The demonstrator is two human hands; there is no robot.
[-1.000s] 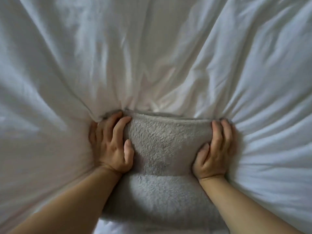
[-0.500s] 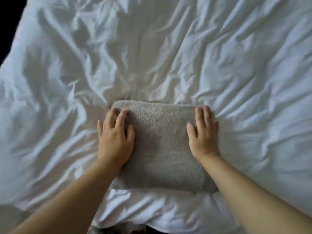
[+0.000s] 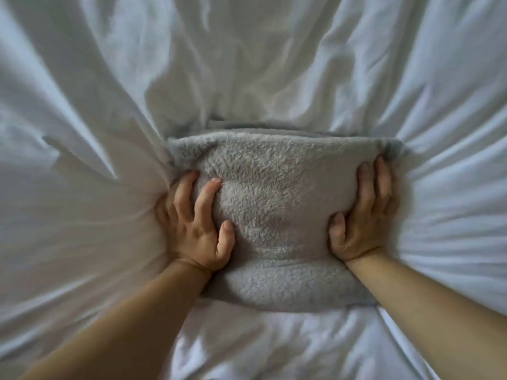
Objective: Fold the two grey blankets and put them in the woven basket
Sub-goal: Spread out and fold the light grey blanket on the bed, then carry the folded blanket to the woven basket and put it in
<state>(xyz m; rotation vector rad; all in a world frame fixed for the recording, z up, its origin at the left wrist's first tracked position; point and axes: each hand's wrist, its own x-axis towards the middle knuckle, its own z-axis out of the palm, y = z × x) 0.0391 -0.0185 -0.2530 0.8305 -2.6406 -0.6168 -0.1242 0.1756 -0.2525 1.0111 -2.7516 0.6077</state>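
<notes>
Atop one white bed sheet (image 3: 82,105), left grip (image 3: 197,231) and right grip (image 3: 362,223) curled around one folded grey blanket (image 3: 274,201).

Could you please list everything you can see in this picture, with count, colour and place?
blanket: one folded bundle, grey and fleecy, lying on the sheet at centre. A thin grey edge shows behind its far side, and I cannot tell whether that is a second blanket.
sheet: one, white and wrinkled, fills the view beneath everything else.
left hand: one, bare, grips the blanket's left side with the thumb on top.
right hand: one, bare, grips the blanket's right side with the thumb on top.
</notes>
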